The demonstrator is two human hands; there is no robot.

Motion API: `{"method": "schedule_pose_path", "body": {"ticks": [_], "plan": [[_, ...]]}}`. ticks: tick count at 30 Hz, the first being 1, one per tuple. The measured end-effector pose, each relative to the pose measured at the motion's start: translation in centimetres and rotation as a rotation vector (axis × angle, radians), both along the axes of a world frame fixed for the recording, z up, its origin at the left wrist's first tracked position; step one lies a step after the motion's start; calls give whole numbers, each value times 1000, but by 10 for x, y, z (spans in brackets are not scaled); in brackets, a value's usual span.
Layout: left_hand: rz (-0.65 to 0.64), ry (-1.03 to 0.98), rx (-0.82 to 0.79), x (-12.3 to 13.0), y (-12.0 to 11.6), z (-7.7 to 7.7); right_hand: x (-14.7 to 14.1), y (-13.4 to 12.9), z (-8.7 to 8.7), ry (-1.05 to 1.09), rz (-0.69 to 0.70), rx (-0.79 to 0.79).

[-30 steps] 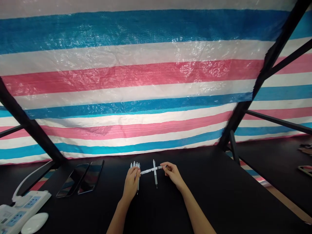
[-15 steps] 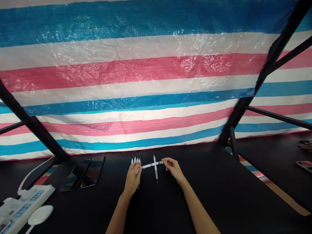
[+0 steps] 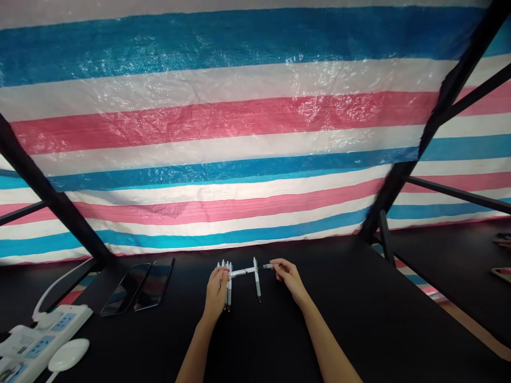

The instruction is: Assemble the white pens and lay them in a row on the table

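Observation:
My left hand [image 3: 216, 290] is closed at the left end of a white pen barrel [image 3: 243, 271], beside a cluster of several white pens [image 3: 229, 290] lying side by side on the black table. Between my hands lies another white pen [image 3: 257, 281] with a grey grip, its tip toward me, and the barrel reaches to its upper part. My right hand [image 3: 281, 268] pinches a short grey and clear pen piece [image 3: 268, 266], which is apart from the barrel. The lower ends of the clustered pens show next to my left fingers.
Two dark phones [image 3: 126, 289] [image 3: 155, 284] lie on the table [image 3: 159, 340] at the left. A white power strip [image 3: 51, 332] and a round white device [image 3: 68, 355] sit at the lower left. Black frame bars and a striped sheet [image 3: 239, 213] stand behind.
The pen held across both hands has come apart: the grey and clear piece in my right hand has separated rightward from the white barrel. The view has shifted slightly.

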State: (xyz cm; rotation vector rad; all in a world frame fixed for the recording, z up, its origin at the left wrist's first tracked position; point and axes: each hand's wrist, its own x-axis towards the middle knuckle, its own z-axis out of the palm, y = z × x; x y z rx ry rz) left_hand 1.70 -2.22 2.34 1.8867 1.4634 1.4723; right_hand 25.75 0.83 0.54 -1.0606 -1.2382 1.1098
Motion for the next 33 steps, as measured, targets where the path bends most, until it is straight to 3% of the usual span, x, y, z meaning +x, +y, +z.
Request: {"method": "schedule_pose_path", "body": {"ticks": [14, 33], "plan": [[22, -130, -54, -3, 5, -3, 9, -1, 13, 198, -201, -28], [7, -94, -85, -2, 7, -10, 3, -2, 12, 130, -175, -17]]}}
